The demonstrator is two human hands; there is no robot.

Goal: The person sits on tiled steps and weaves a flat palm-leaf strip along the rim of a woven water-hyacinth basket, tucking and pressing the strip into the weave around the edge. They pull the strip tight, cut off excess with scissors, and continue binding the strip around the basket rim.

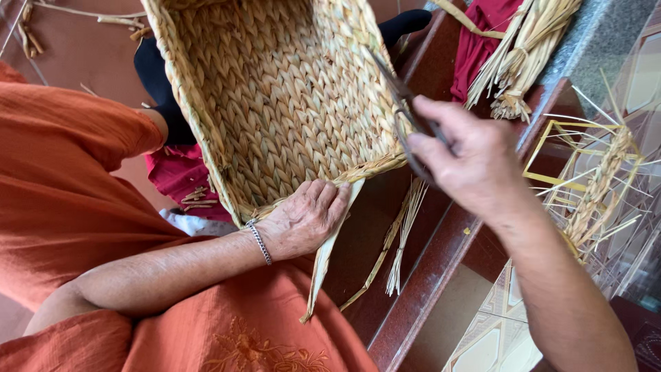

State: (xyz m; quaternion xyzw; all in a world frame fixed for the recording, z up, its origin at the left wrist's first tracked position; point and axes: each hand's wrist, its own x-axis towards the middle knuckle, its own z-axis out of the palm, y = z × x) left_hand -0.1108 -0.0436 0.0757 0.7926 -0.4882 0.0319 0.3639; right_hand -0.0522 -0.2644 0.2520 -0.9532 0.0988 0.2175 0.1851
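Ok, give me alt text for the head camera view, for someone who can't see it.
A person in an orange top steadies a woven straw basket with the left hand while the right hand holds dark scissors at its rim. Loose straw strands lie below.

Left hand point(303, 219) lies knuckles up; right hand point(468, 155) has fingers point(430, 110) curled closed.

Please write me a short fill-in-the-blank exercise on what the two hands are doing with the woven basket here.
1. The left hand rests on the rim of the woven ____, pressing a loose flat strand that hangs from it.
2. The right hand holds a pair of dark ____ at the basket edge.
3. A thin metal ____ circles the left wrist.
4. The sleeve on the left arm is ____ in colour.

Missing words: basket; scissors; bracelet; orange
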